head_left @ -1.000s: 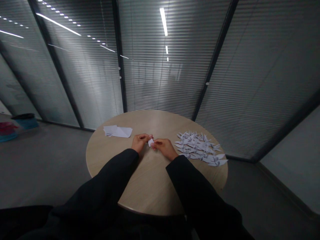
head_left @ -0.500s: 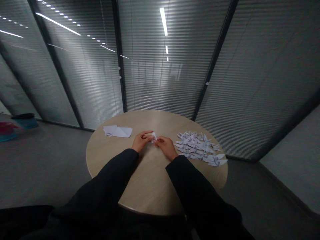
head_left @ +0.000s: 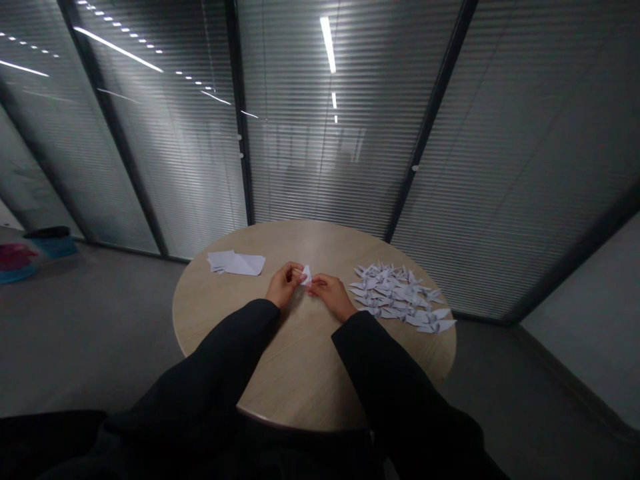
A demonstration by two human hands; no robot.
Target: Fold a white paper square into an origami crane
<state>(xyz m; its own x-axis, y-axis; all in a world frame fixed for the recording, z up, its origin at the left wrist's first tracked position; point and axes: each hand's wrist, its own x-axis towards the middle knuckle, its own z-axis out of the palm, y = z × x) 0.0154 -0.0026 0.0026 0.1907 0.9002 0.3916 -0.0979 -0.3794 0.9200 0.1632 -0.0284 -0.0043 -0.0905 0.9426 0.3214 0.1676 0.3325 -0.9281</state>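
One paper piece [head_left: 307, 275] has risen; left hand [head_left: 285, 285], right hand [head_left: 330, 296] pinch it.

1. Round table [head_left: 300, 380]: before the glazed partition [head_left: 320, 147].
2. Paper sheets [head_left: 236, 263]: on the table, left.
3. Origami cranes [head_left: 400, 297]: on the table, right.
4. Folded paper [head_left: 307, 275]: between left hand [head_left: 284, 285] and right hand [head_left: 330, 297].

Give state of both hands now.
Left hand: closed, pinching a small folded white paper.
Right hand: closed, fingertips pinching the same paper.
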